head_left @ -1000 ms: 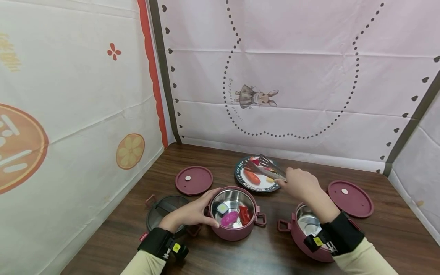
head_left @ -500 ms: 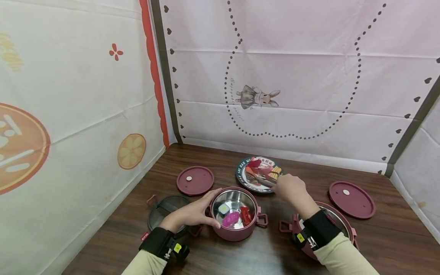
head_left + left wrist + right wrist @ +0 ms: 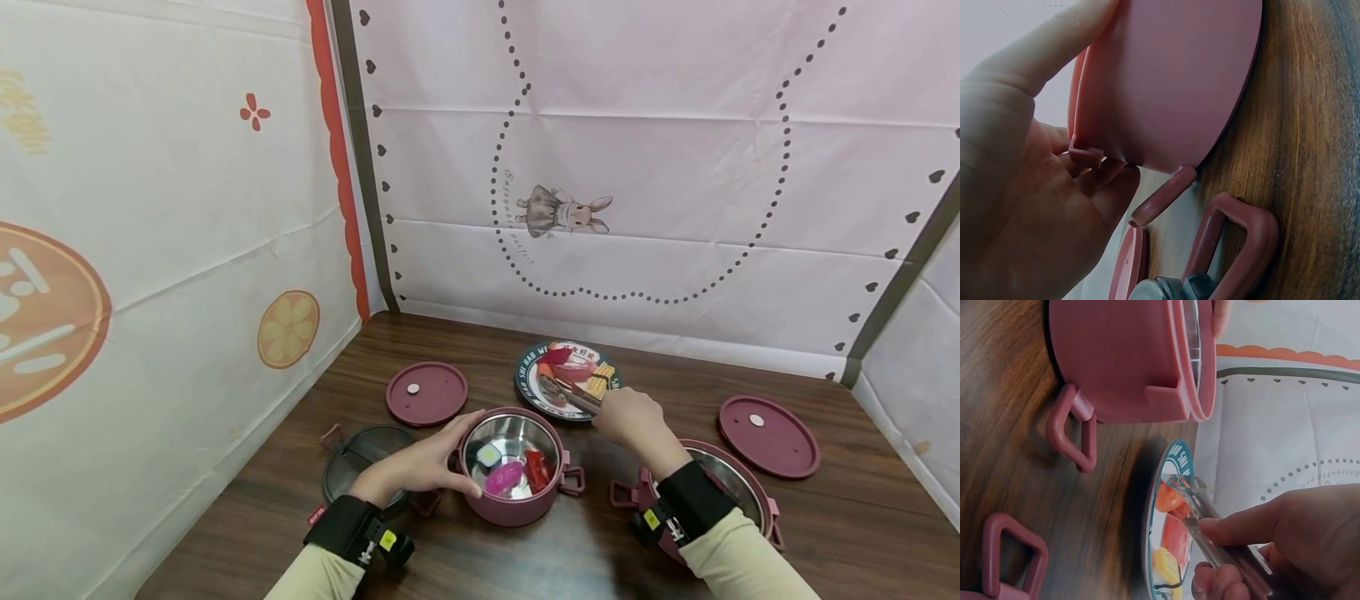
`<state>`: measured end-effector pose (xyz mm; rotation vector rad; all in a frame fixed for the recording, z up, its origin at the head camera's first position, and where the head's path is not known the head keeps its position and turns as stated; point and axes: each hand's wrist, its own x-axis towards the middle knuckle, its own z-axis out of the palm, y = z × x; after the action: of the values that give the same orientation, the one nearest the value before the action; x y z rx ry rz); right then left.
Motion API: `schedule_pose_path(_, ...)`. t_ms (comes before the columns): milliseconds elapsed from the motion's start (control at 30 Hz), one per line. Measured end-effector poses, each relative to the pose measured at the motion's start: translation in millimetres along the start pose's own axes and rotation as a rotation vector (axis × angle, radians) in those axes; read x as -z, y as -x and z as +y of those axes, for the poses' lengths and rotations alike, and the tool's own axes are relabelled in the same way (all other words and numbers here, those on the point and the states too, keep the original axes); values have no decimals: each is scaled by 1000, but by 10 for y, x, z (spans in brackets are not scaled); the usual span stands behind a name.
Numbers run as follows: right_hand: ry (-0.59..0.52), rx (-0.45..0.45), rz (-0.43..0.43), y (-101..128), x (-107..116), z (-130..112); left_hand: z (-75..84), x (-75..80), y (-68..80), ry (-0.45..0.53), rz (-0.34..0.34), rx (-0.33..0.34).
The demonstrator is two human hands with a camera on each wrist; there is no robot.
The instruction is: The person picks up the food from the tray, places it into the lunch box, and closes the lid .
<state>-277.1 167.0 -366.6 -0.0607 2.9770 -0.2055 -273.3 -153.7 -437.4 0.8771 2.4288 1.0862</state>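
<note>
My left hand (image 3: 420, 462) holds the left side of a small mauve pot (image 3: 517, 510), thumb at the near rim and fingers around the far side. Inside the pot lie a pink piece (image 3: 502, 478), a red piece (image 3: 536, 472) and a white-and-green piece (image 3: 488, 455). My right hand (image 3: 630, 417) grips metal tongs (image 3: 585, 402), whose ends reach down to a plate (image 3: 524, 385) behind the pot. In the right wrist view the tong ends are at an orange food piece (image 3: 1169, 499) on that plate. Bundled yellow sticks (image 3: 601, 379) and red pieces lie beside it.
A second mauve pot (image 3: 767, 496) stands under my right forearm. One mauve lid (image 3: 426, 394) lies at the back left, another lid (image 3: 768, 437) at the right. Left of my pot is a dark-topped container (image 3: 352, 467) with mauve handles, partly behind my left hand.
The right hand has come down and slightly nearer, lowering the tongs to the plate; their spread ends have drawn together at the orange piece. My left hand keeps its hold on the pot.
</note>
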Motion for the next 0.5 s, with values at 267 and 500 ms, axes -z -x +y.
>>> schedule_pose_path(267, -41, 25, 44, 65, 6, 78, -6, -7, 6, 4, 3, 10)
schedule_pose_path(500, -37, 46, 64, 120, 83, 146, -10, -12, 7, 0, 7, 1)
